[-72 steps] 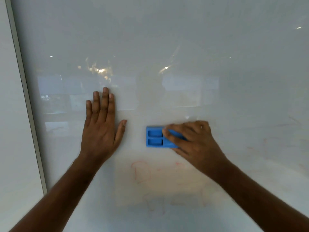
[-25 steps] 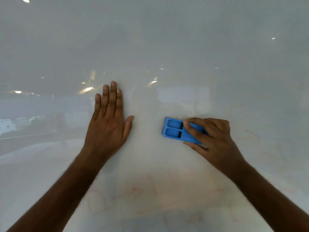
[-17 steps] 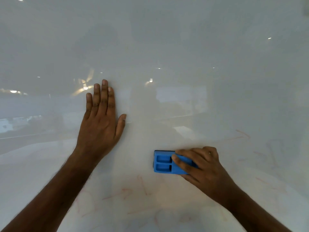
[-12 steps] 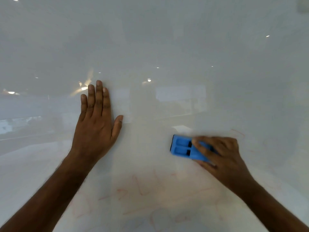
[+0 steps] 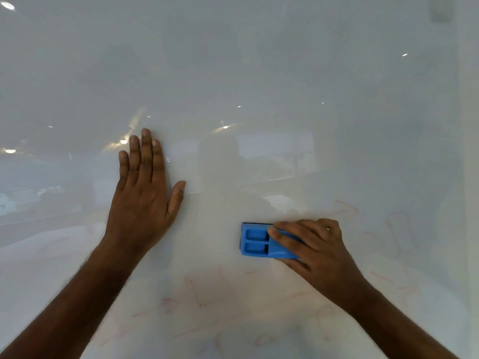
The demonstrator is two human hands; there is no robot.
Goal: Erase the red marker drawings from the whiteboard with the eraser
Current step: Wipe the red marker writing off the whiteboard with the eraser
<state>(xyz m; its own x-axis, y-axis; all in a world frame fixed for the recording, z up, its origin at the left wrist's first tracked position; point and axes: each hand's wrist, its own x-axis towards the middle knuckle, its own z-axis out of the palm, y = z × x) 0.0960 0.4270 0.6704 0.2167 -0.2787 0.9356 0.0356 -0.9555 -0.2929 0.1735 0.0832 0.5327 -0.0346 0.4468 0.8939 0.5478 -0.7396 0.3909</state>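
Observation:
A glossy whiteboard fills the view. My right hand grips a blue eraser and presses it flat against the board, right of centre. My left hand lies flat on the board with fingers together, pointing up, to the left of the eraser. Faint red marker drawings run along the lower part of the board below the eraser. More pale red strokes show above and right of my right hand.
The board's upper half shows only reflections of ceiling lights and windows. A pale vertical strip runs down the far right of the view.
My right hand has swept the eraser back to the left and slightly down over the last half second. My left hand has stayed flat on the board.

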